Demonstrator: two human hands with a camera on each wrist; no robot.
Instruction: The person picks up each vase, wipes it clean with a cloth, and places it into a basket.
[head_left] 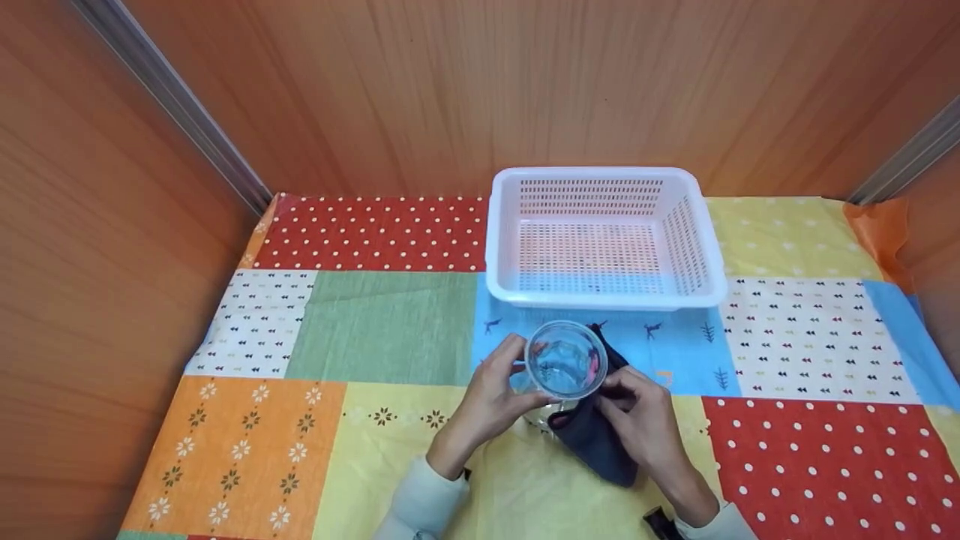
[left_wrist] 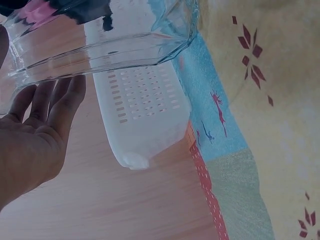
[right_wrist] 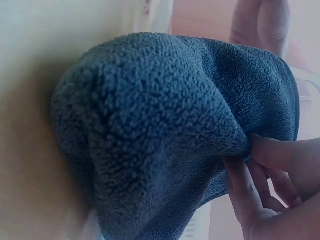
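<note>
A clear glass jar (head_left: 564, 361) is held up over the tablecloth, its round rim facing the head camera. My left hand (head_left: 491, 394) grips it from the left, thumb and fingers around its side near the rim. In the left wrist view the jar (left_wrist: 115, 52) shows faceted walls, with the left hand's fingers (left_wrist: 70, 97) against it. My right hand (head_left: 641, 412) pinches a dark grey cloth (head_left: 596, 442) at the jar's right side. Seen from the right wrist, the cloth (right_wrist: 150, 125) is fluffy and hangs in folds from the thumb and fingertips.
A white perforated plastic basket (head_left: 606, 300) stands just beyond the jar, near the back wooden panel (head_left: 480, 97). A patchwork-patterned tablecloth (head_left: 390, 322) covers the table. Another wooden panel (head_left: 90, 262) rises on the left, and one more on the right.
</note>
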